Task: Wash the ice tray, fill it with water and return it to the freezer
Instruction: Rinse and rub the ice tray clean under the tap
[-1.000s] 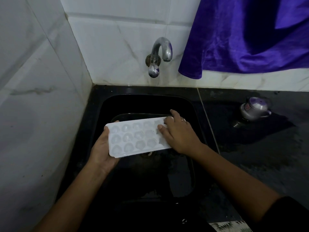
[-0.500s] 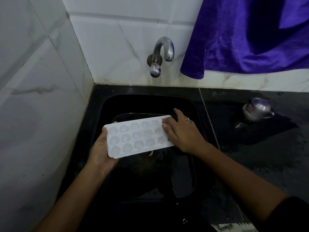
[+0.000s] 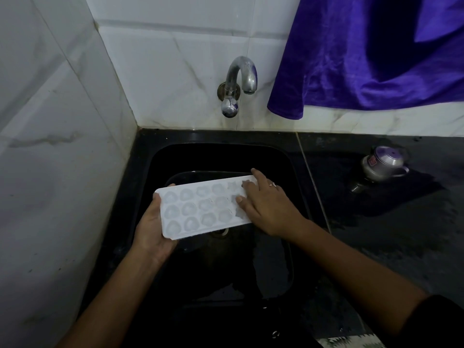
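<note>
Over a black sink (image 3: pixel 155 159), a person is holding a white ice tray (image 3: pixel 200 209).
The left hand (image 3: pixel 150 227) is gripping one end; the right hand (image 3: pixel 266 207) is pressing flat-fingered on the other, possibly tipping it loose.

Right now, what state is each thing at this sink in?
White plastic ice tray: held over the black sink, cups up.
Left hand: grips the tray's left end.
Right hand: presses flat on its right end.
Curved metal tap: no water running.
Small lidded metal pot: upright, lid on.
Purple cloth: hanging.
</note>
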A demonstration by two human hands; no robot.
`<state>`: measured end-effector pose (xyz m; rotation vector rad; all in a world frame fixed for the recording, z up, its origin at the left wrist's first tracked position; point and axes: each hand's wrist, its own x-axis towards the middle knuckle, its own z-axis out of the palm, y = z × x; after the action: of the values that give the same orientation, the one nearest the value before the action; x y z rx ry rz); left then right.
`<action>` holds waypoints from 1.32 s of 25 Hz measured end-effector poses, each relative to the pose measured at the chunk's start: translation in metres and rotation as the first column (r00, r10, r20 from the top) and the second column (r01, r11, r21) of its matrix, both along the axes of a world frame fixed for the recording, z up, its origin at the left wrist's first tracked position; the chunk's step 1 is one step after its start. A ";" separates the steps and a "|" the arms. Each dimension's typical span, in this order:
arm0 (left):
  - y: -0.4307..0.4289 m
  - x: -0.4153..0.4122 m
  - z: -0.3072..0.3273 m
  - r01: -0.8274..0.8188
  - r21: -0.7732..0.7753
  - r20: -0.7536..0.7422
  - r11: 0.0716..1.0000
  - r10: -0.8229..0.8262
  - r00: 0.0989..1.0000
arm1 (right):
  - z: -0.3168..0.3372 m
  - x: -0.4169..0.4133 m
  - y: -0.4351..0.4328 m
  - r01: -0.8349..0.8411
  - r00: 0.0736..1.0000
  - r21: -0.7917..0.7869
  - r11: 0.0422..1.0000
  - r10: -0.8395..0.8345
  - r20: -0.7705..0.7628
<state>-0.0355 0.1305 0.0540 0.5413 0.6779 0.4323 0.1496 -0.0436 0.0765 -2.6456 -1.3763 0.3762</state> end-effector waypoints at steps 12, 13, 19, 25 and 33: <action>-0.003 -0.002 -0.008 -0.005 -0.027 -0.013 1.000 0.004 1.000 | 0.005 0.009 -0.001 0.048 0.999 0.040 0.998 -0.047 -0.018; -0.003 -0.001 -0.008 -0.001 -0.025 -0.008 1.000 0.001 1.000 | 0.003 0.006 0.000 0.024 0.999 0.028 0.999 -0.024 -0.021; -0.005 0.002 -0.007 0.008 -0.026 -0.017 1.000 -0.008 1.000 | 0.002 0.012 -0.003 0.041 0.999 0.032 0.999 -0.042 0.021; -0.002 -0.001 -0.006 0.001 -0.020 -0.016 1.000 -0.001 1.000 | 0.001 0.014 -0.008 -0.009 0.999 0.009 1.000 0.009 0.031; -0.004 -0.001 -0.008 0.014 -0.017 0.001 1.000 -0.014 1.000 | 0.004 0.018 -0.010 -0.024 0.998 0.011 1.000 0.024 0.050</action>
<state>-0.0366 0.1264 0.0455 0.5295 0.6761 0.4133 0.1678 -0.0533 0.0804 -2.6491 -1.4216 0.3059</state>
